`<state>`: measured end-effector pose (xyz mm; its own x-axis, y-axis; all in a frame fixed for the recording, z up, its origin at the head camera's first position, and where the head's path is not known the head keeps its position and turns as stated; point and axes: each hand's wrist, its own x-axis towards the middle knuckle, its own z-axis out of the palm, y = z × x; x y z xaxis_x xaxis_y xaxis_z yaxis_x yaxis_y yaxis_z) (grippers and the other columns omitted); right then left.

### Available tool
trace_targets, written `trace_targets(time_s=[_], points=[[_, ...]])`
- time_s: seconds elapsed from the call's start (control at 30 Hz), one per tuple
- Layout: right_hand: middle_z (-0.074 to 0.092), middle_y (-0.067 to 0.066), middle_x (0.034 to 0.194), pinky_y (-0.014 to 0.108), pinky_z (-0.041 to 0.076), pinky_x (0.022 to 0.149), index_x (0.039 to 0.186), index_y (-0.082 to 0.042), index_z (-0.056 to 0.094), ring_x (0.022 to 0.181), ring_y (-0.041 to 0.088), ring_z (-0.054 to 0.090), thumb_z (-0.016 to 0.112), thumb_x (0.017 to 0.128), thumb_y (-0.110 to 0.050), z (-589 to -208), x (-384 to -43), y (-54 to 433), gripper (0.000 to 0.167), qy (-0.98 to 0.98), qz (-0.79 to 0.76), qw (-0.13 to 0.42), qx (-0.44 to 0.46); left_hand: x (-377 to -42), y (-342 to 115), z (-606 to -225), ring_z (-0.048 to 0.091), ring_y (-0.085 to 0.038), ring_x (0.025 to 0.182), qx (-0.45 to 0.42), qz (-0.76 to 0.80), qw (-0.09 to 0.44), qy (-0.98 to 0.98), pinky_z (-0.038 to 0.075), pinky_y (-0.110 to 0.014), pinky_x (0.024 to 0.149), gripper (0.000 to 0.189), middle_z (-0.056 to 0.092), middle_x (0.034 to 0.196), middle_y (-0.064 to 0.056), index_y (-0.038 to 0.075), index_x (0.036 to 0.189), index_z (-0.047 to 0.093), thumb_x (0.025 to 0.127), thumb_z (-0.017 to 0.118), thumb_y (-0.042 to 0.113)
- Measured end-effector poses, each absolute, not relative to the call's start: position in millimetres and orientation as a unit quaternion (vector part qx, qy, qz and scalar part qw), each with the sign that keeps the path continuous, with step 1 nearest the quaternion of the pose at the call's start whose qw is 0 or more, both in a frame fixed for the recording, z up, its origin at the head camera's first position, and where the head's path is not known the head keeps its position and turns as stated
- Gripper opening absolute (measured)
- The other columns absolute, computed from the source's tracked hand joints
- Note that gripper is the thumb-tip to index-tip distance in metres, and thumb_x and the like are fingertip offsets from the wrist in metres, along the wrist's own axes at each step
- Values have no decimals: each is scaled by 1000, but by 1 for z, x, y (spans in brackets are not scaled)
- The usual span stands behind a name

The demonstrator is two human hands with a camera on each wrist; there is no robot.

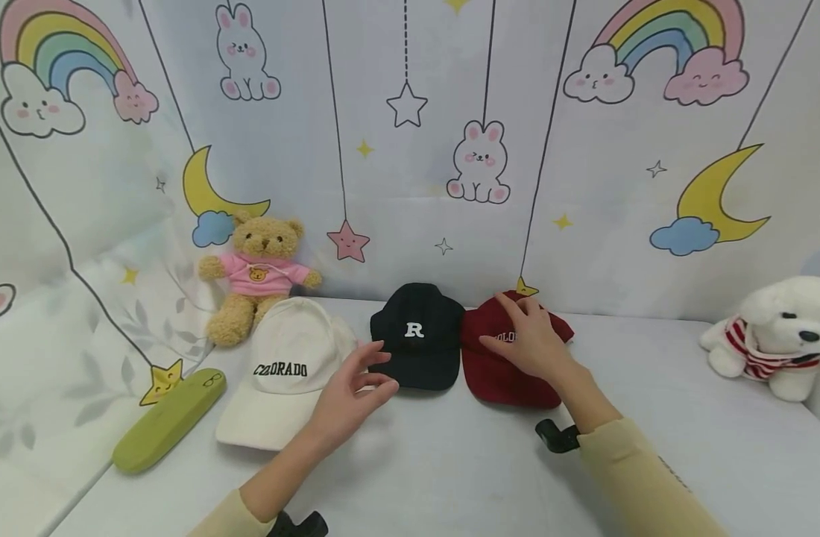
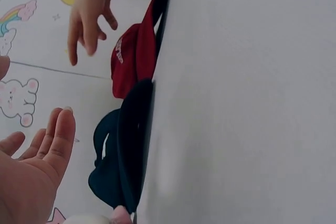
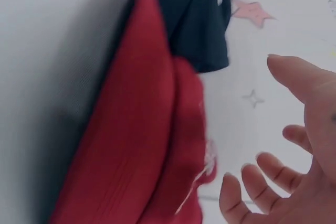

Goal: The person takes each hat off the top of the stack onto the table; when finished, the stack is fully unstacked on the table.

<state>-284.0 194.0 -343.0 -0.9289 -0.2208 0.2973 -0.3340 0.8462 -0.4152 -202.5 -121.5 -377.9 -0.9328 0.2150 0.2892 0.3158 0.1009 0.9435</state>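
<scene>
Three baseball caps lie in a row: a white cap (image 1: pixel 292 350) lettered COLORADO, a black cap (image 1: pixel 417 339) with a white R, and a dark red cap (image 1: pixel 497 380). My left hand (image 1: pixel 349 395) hovers between the white and black caps, fingers spread and holding nothing. Above the red cap is my right hand (image 1: pixel 531 339), its fingers apart, covering part of the lettering. In the right wrist view, a gap shows between that hand (image 3: pixel 283 182) and the red cap (image 3: pixel 136 129). The black cap (image 2: pixel 126 145) touches or nearly touches the red cap (image 2: pixel 139 56).
A teddy bear (image 1: pixel 259 261) in a pink hoodie sits behind the white cap. At the left lies a green glasses case (image 1: pixel 170 421). A white plush dog (image 1: pixel 779 335) is at the right. Behind the white table (image 1: pixel 450 477) hangs a printed cloth (image 1: pixel 410 179).
</scene>
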Motion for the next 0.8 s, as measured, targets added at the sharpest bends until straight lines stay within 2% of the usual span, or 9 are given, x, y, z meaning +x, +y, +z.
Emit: trace_targets(time_s=[0.3,0.53,0.7,0.8], points=[[40,24,142,58,50,93,157,-13,34,125,41,43,72,92,-38,-339,-285,157,79,-937,275,116,182,-200,-144,-380,62,-23,112,-148,-645,68,-747,51,-24,91,62,56,137,-11,12,148,46,93,73,7],[43,21,141,53,52,91,157,-15,35,118,38,52,73,92,-38,-336,-286,127,79,-918,318,112,211,-198,-163,-381,62,-22,111,-149,-646,79,-745,52,-24,89,65,51,141,-21,5,151,39,94,71,3],[44,18,139,49,53,91,158,-19,33,116,37,55,73,92,-38,-338,-288,106,79,-907,345,94,224,-193,-181,-382,61,-15,110,-138,-647,73,-747,52,-23,89,67,48,144,-20,7,153,36,96,70,7],[44,17,139,48,54,90,158,-21,33,116,35,56,73,92,-39,-338,-289,94,80,-905,349,88,227,-190,-191,-383,62,-13,110,-146,-652,80,-740,53,-25,89,67,46,144,-23,4,154,32,97,67,5]])
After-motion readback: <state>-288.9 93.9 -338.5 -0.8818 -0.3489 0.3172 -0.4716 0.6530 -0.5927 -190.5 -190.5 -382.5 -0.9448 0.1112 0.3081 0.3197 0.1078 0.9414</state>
